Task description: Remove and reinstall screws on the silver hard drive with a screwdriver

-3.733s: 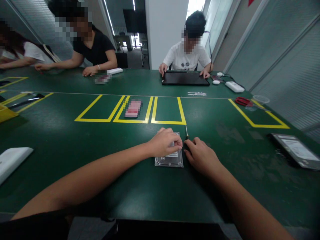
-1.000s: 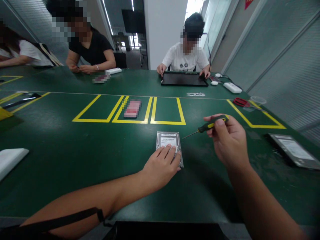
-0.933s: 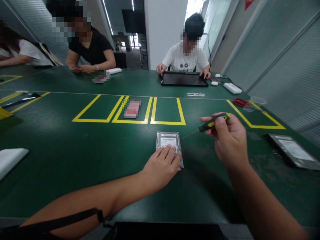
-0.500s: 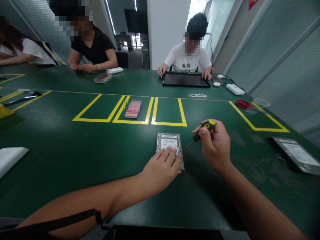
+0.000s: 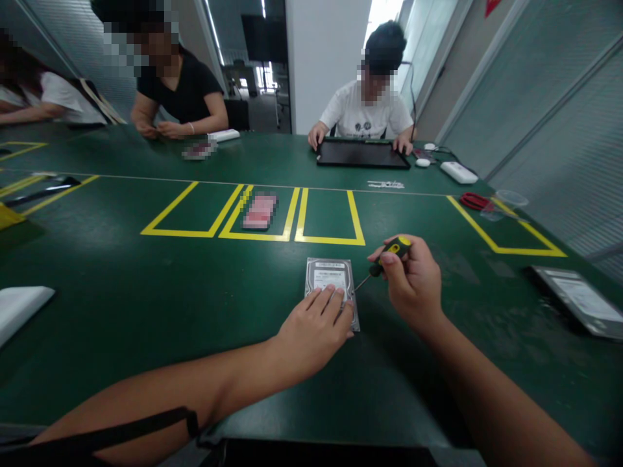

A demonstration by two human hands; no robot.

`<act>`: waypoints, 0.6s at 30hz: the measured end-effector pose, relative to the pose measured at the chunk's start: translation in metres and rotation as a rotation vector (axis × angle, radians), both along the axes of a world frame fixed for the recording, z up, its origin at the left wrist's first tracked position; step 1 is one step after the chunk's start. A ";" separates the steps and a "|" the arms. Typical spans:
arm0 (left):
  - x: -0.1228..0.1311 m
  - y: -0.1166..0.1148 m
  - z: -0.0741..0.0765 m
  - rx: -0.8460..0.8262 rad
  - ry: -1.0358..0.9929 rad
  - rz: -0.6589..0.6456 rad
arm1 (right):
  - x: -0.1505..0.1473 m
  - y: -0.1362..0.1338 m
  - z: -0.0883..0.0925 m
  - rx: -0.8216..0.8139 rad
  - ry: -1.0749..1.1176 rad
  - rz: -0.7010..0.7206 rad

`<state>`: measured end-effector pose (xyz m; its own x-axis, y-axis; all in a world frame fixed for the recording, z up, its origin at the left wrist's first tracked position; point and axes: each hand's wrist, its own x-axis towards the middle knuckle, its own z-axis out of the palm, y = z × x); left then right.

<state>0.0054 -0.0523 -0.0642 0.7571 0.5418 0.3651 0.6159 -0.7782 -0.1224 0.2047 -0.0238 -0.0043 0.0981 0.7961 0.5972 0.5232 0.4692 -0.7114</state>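
On the table (image 5: 146,292), the right hand (image 5: 413,285), pinching a screwdriver (image 5: 387,254), had lowered its tip beside the hard drive (image 5: 331,275) pinned under the spread left hand (image 5: 314,327).

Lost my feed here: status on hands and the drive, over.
Left hand flat on hard drive. Right hand grips screwdriver, tip near drive's right edge. Nothing between them.

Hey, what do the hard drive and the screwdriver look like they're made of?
Hard drive: silvery metal casing, dull sheen at the edges, with a white, probably paper label. Screwdriver: black and yellow handle, matte, likely plastic or rubber; thin grey shaft, probably steel.
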 end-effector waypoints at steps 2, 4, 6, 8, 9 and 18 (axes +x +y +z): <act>0.000 0.000 -0.001 0.008 0.001 0.000 | 0.000 0.000 0.000 -0.004 -0.010 -0.006; 0.000 0.000 -0.001 0.018 0.000 -0.001 | 0.000 0.001 -0.001 -0.006 -0.017 -0.010; 0.000 0.001 -0.002 0.025 -0.003 -0.002 | 0.001 0.002 -0.002 -0.007 -0.021 -0.013; -0.001 0.001 -0.002 0.030 -0.007 -0.004 | 0.001 0.004 -0.004 -0.011 -0.021 -0.012; -0.001 0.001 -0.002 0.033 -0.011 -0.004 | 0.001 0.004 -0.005 -0.014 -0.022 -0.012; -0.001 0.000 -0.004 0.031 -0.011 -0.010 | 0.002 0.003 -0.007 -0.019 -0.020 0.019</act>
<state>0.0042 -0.0521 -0.0682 0.7582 0.5224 0.3901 0.6096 -0.7803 -0.1399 0.2070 -0.0207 -0.0110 0.0708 0.8090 0.5835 0.5286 0.4656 -0.7098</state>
